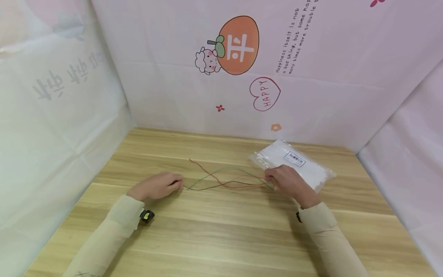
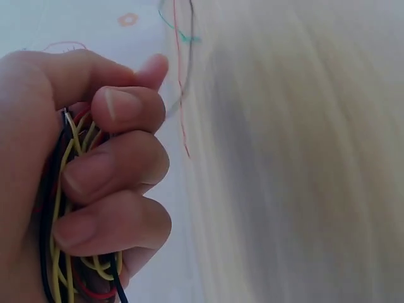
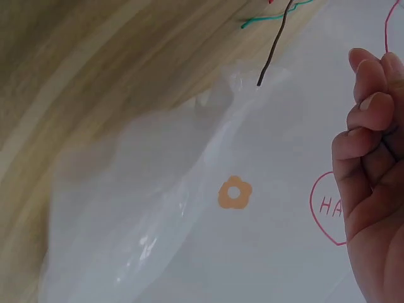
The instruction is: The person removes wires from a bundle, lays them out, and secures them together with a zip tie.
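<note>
My left hand grips a bundle of thin wires, black, yellow and red, tucked in the palm under its curled fingers. A dark wire runs from beside this hand across to the right. Loose red wire and green wire cross it on the wooden table. My right hand has its fingers curled, and thumb and fingertips seem to pinch the end of a red wire. In the right wrist view, the tips of a dark wire and a green wire stick out freely beside it.
A clear plastic bag with white contents and a barcode label lies under and behind the right hand. White printed cloth walls the table's back and both sides. Wood tabletop stretches in front of the wires.
</note>
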A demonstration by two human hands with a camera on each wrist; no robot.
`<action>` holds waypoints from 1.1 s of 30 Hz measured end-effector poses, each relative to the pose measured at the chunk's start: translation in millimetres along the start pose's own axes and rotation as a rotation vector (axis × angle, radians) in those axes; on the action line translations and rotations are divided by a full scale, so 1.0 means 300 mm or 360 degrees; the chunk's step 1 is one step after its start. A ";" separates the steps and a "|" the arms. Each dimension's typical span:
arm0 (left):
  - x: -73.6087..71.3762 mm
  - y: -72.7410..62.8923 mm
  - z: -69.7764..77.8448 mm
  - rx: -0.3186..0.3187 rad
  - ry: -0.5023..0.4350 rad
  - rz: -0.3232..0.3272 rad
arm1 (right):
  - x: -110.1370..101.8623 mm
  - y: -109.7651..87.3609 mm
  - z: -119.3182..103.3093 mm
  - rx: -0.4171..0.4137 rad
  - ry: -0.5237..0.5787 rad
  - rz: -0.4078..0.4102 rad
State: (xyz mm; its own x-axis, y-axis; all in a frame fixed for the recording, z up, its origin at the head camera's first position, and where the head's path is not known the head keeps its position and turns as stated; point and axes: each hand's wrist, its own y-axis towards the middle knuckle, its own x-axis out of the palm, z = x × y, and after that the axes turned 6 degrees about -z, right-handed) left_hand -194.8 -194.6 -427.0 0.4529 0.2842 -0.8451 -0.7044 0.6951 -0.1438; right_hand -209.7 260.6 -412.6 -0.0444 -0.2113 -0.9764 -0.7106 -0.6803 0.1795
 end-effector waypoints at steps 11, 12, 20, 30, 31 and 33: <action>0.006 0.144 0.123 0.0010 0.0142 0.0107 | 0.032 0.014 -0.037 -0.0004 0.0091 -0.0007; 0.012 0.158 0.135 0.0030 0.0179 0.0092 | 0.034 0.018 -0.040 -0.0023 0.0091 0.0009; 0.047 0.196 0.176 0.0097 0.0399 0.0077 | 0.022 0.048 -0.072 -0.0112 0.0161 0.0053; 0.055 0.179 0.146 0.0226 0.0350 -0.0010 | 0.012 0.043 -0.069 -0.0021 0.0133 -0.0088; 0.055 0.175 0.140 0.0225 0.0360 -0.0013 | 0.014 0.041 -0.066 -0.0012 0.0118 -0.0107; 0.053 0.168 0.128 0.0245 0.0371 -0.0009 | 0.018 0.039 -0.063 0.0004 0.0098 -0.0138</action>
State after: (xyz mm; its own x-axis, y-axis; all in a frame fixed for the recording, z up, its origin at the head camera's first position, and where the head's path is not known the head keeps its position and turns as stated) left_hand -202.1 -129.6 -427.9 0.3062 0.1330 -0.9426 -0.6030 0.7933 -0.0839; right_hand -204.8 238.3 -413.5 0.0606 -0.1942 -0.9791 -0.7118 -0.6961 0.0940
